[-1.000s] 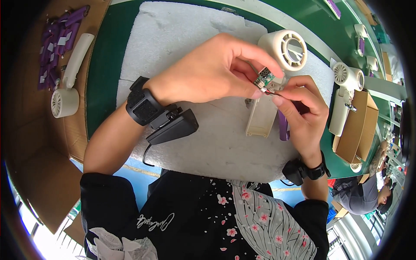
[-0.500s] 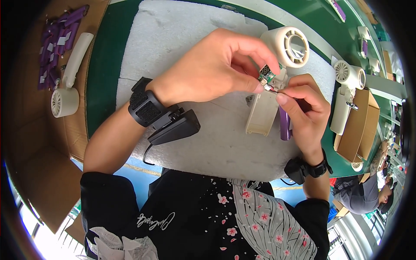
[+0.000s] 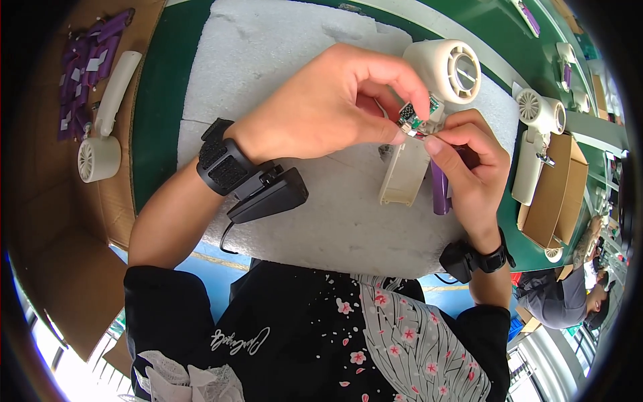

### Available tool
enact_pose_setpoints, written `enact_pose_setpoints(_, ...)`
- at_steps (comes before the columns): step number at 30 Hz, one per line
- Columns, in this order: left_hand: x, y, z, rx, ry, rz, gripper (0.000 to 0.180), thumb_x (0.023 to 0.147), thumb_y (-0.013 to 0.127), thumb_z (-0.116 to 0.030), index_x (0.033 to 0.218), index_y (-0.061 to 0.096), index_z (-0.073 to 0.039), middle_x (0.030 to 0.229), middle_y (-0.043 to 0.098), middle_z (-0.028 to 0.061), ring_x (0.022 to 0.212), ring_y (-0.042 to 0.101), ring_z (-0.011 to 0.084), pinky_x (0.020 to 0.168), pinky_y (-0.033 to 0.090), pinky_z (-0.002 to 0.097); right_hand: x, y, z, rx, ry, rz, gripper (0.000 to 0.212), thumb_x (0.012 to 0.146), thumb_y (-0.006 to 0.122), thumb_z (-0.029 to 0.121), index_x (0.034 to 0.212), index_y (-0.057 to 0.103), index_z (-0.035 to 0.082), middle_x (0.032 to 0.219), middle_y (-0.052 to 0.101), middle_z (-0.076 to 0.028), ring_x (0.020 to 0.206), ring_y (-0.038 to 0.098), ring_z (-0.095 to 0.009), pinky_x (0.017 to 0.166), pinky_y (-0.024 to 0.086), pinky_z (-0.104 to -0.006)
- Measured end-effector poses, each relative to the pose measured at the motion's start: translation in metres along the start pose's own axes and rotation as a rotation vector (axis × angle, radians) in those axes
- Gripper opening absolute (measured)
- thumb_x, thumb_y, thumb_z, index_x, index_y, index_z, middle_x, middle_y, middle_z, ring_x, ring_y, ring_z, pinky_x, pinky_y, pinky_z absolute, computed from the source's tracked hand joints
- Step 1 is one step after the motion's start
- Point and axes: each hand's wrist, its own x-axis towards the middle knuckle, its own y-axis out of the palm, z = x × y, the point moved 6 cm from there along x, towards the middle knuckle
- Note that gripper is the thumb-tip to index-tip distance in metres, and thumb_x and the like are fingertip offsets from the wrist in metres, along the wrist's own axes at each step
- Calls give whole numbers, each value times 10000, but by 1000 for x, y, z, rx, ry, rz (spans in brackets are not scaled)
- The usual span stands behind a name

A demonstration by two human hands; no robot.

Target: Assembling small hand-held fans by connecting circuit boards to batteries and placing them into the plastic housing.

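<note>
My left hand (image 3: 348, 100) pinches a small green circuit board (image 3: 410, 115) between thumb and fingers. Close against it, my right hand (image 3: 472, 161) is closed on a thin wire lead (image 3: 421, 136) at the board's edge. Under both hands lies a cream handheld fan (image 3: 439, 70), its round head at the far side and its open handle shell (image 3: 404, 175) toward me. A purple battery cell (image 3: 441, 189) hangs beside the shell, below my right fingers. My fingers partly hide the wire and the joint with the board.
White foam sheet (image 3: 288, 234) covers the green bench. At left, a cardboard box (image 3: 60, 248) stands near purple batteries (image 3: 87, 74) and another cream fan (image 3: 99, 159). On the right are a further fan (image 3: 532, 151) and a small carton (image 3: 562, 194). A person (image 3: 559, 298) sits beyond.
The circuit board has tilted and dipped slightly in my left fingers. My right fingertips have shifted a little left and up, closer to the board.
</note>
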Motion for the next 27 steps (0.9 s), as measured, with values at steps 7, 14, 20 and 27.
enact_pose_setpoints(7,0,2,-1,111,65,-15,306,768,717,96,1039,640,-25,975,647,40,886,640,116,788,535,263,1,0,-1,23,28,-5,82,816,732,17,828,661,-22,863,578,-29,690,526,-62,596,391,-201)
enact_pose_setpoints(14,-2,4,2,116,62,-37,335,769,727,87,1061,612,-29,975,642,28,885,636,105,792,536,264,1,-1,-2,10,9,-35,91,812,736,20,822,657,-25,848,576,-22,669,509,-59,572,375,-200)
enact_pose_setpoints(20,-2,5,5,39,16,-62,322,777,720,88,1060,610,-18,982,645,28,886,635,102,810,546,269,0,-3,6,-103,-26,-47,101,797,752,27,823,668,-23,830,582,-31,651,509,-68,563,377,-205)
enact_pose_setpoints(27,-2,2,2,114,61,-123,346,783,704,89,1108,644,-15,993,656,35,889,636,103,823,552,268,-2,1,22,-324,-279,18,111,760,777,12,833,696,-9,828,603,-50,629,550,-102,528,413,-220)
